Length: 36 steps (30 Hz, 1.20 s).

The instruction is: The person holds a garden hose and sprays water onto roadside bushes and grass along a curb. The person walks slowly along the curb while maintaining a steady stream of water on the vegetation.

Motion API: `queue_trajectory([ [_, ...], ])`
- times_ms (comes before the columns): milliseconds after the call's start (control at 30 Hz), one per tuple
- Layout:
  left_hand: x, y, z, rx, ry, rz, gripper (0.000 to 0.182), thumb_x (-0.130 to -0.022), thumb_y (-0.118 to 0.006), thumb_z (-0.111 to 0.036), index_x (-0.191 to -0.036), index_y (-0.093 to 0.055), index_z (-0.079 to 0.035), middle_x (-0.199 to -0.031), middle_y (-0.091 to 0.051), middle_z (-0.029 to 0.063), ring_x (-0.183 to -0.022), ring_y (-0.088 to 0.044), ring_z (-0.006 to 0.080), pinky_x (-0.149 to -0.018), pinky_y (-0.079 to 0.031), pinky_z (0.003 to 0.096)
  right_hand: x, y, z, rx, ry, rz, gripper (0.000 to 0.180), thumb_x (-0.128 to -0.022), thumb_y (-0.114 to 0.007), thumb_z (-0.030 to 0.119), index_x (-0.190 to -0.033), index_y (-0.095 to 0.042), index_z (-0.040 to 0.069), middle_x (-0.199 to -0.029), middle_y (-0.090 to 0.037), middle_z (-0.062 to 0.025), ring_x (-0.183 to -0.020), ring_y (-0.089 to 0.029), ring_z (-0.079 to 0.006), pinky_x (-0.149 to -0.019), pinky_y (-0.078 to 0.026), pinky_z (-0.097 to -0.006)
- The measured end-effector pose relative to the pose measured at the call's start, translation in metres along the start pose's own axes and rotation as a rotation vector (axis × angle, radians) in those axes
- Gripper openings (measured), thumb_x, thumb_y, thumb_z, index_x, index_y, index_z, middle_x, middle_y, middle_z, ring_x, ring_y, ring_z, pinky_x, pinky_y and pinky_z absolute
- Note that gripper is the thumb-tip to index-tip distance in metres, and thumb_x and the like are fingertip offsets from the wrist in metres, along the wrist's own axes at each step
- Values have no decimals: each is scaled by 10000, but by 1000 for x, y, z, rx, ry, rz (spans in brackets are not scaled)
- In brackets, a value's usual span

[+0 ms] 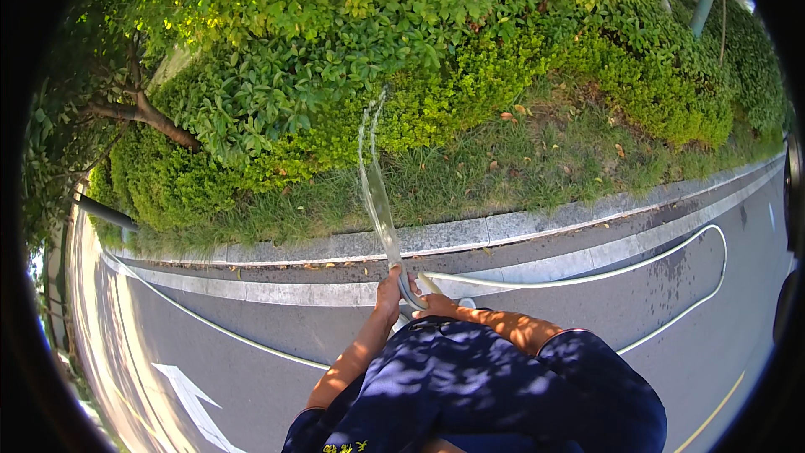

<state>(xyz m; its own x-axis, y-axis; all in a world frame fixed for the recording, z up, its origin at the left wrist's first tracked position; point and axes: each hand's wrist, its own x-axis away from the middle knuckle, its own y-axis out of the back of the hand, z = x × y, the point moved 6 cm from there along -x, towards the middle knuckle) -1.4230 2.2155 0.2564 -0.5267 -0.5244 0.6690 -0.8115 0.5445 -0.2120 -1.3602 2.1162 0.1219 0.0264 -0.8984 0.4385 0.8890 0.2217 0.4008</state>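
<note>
A pale garden hose is in both my hands just in front of my body. My left hand grips it close to its open end, which points away from me. My right hand is closed around the hose farther back, beside my waist. Water leaves the end in a flattened stream that splits into two thin jets and reaches the low hedge. The rest of the hose loops over the road on the right, and another length runs across the road on the left.
A stone kerb edges the grass strip with dry leaves. Taller shrubs stand behind. A leaning tree trunk is at the left, a green post at the upper right. Dark vehicle parts show at the right rim.
</note>
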Motion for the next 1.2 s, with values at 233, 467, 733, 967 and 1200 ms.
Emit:
queue_trajectory([
  [233,17,-12,-12,112,-48,-48,462,-979,-381,-451,-912,-567,-33,-713,-628,125,-700,-652,280,-741,-509,425,-3,1,-3,-21,-47,-42,590,-746,-649,573,-1011,-652,45,-976,-676,-210,-971,-641,-352,-836,-478,-431],
  [467,13,-10,-10,103,-12,-28,365,-962,-416,-366,-840,-532,-43,-648,-564,104,-575,-579,258,-626,-517,404,15,10,15,-87,-53,15,578,-747,-663,572,-1026,-654,66,-989,-681,-183,-979,-642,-340,-837,-472,-427],
  [733,12,-16,-9,63,30,78,305,-956,-428,-304,-802,-503,-51,-615,-516,86,-538,-549,238,-581,-498,394,18,12,17,22,-61,56,597,-738,-660,608,-1011,-664,76,-936,-684,-180,-943,-646,-343,-817,-472,-435],
  [967,6,-13,-1,-18,74,114,347,-965,-411,-313,-765,-521,-51,-592,-526,96,-546,-549,233,-589,-484,377,15,7,11,12,-82,52,582,-741,-651,604,-1007,-670,87,-909,-688,-176,-929,-652,-342,-816,-474,-441],
  [1200,6,-18,-4,-108,44,163,404,-966,-405,-341,-731,-546,-44,-572,-540,101,-549,-553,230,-597,-477,364,16,10,16,39,-49,48,572,-747,-649,603,-1000,-671,90,-902,-689,-172,-911,-653,-348,-808,-476,-447],
])
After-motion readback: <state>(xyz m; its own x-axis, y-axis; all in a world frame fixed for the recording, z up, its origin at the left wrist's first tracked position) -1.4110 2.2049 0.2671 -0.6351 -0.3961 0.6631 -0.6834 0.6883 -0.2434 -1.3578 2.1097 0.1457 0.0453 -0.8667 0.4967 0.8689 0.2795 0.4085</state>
